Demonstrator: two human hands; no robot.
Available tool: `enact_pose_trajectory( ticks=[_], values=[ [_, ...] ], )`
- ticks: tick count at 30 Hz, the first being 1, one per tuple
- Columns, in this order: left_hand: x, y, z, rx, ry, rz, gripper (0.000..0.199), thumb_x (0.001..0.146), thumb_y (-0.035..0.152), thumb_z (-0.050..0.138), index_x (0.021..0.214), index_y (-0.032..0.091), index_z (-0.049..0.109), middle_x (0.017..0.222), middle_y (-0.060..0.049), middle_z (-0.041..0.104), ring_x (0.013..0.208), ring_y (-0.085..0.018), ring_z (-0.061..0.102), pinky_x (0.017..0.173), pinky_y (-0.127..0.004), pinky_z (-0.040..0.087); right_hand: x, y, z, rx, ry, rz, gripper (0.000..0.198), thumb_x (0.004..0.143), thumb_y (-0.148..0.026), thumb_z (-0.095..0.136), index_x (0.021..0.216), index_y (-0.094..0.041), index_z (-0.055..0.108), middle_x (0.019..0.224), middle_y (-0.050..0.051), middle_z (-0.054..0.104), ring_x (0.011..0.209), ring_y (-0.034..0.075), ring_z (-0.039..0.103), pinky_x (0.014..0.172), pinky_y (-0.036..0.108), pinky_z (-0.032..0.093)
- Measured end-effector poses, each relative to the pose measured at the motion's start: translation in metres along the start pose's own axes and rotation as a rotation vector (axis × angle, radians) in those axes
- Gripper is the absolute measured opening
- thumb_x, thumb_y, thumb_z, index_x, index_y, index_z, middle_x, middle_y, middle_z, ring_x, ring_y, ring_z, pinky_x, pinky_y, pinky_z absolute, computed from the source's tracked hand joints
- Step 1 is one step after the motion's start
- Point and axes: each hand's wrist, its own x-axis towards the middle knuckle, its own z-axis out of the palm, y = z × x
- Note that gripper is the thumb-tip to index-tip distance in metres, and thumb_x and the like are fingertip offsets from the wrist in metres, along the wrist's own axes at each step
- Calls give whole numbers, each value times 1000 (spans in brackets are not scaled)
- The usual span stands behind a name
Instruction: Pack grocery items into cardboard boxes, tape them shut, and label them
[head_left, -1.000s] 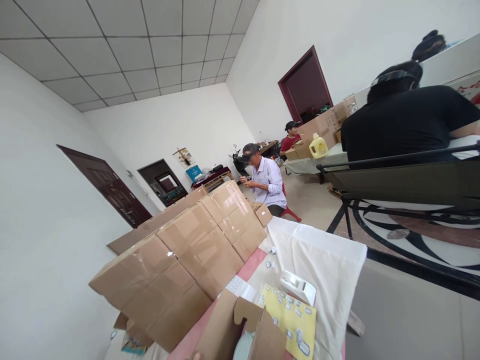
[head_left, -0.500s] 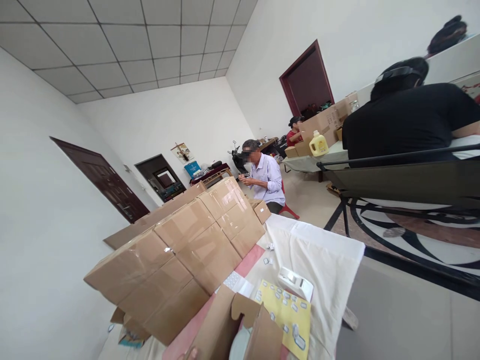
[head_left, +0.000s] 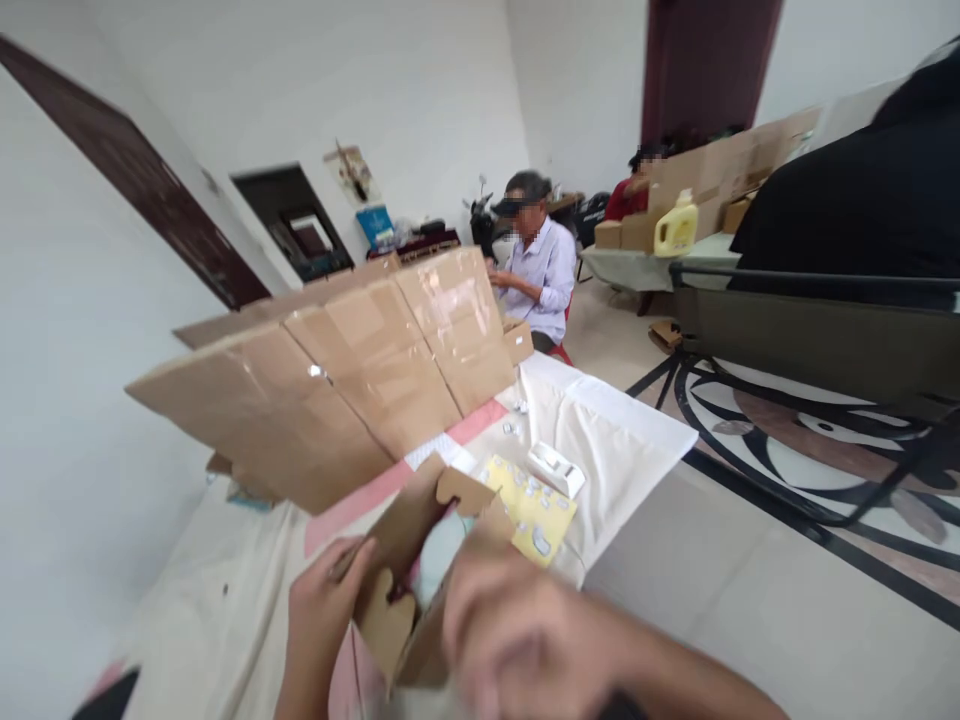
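Left hand (head_left: 324, 608): lower centre of frame, grip closed on a flap of the small open carton (head_left: 420, 560).
Right hand (head_left: 517, 640): blurred, bottom centre, over the carton's right side; grip state unreadable.
Carton: bottom centre, on the cloth-covered surface (head_left: 615, 450).
Beside it: yellow sheet (head_left: 534, 505), stacked boxes (head_left: 345, 370) behind.

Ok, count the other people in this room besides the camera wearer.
3: a person in a pale shirt seated behind the stacked cartons, one in red farther back, one in black at right. Others may be hidden.
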Motion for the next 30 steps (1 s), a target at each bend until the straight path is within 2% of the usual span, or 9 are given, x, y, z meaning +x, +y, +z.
enact_pose_trajectory(
  ticks=[4,6,10,14,16,19,21,26,30],
  values=[
    [-16,5,12,-192,67,50,46,90,60,57,95,19,76,105,-7,78,101,-27,71,95,-36,56,-14,42,-5,99,245,405,19,104,-30,53,108,-21,70,119,12,66,115,26,60,102,49,48],
    [-22,9,16,-289,30,100,46,97,55,50,99,19,77,114,-9,76,109,-26,69,101,-38,54,-15,68,-1,217,165,450,25,104,-37,52,113,-23,71,128,11,65,122,27,59,107,50,45],
    [-26,6,12,-368,-167,130,52,101,57,43,118,21,76,135,-10,69,132,-30,59,116,-47,45,-17,92,28,469,73,434,37,104,-47,49,129,-25,66,138,11,59,133,26,54,114,46,42],
    [-21,-3,-4,-383,-404,192,78,102,64,5,149,27,55,147,-5,62,152,-29,39,131,-54,16,-18,86,64,414,299,651,47,95,-36,63,140,-26,54,135,11,51,123,25,55,109,44,45],
    [-22,1,-11,-308,-483,246,79,101,63,-3,158,30,43,148,-3,61,153,-27,38,132,-55,12,-16,82,77,407,393,765,62,89,-28,64,147,-26,44,132,10,51,109,22,56,102,42,49],
    [-34,24,-5,89,-474,356,60,103,62,31,156,36,43,157,-1,51,153,-31,38,127,-60,23,-10,78,88,391,460,840,65,84,-23,62,147,-26,43,130,9,53,102,22,55,99,42,49],
    [-48,44,11,345,-374,467,66,96,60,53,155,32,45,161,-4,45,151,-38,39,122,-65,29,-5,74,94,357,493,841,60,84,-22,61,142,-26,48,127,9,55,104,23,56,99,42,48],
    [-62,61,45,573,-215,621,64,99,29,51,160,21,36,163,-6,41,148,-38,43,121,-67,26,-14,68,90,347,517,818,48,91,-29,61,138,-27,51,125,8,59,106,22,60,90,38,50],
    [-47,40,32,513,-210,740,61,101,27,51,160,26,36,156,-1,52,144,-33,49,122,-58,31,-57,87,43,144,651,874,22,95,-37,56,111,-24,65,112,8,63,95,21,62,81,36,50]
  ],
)
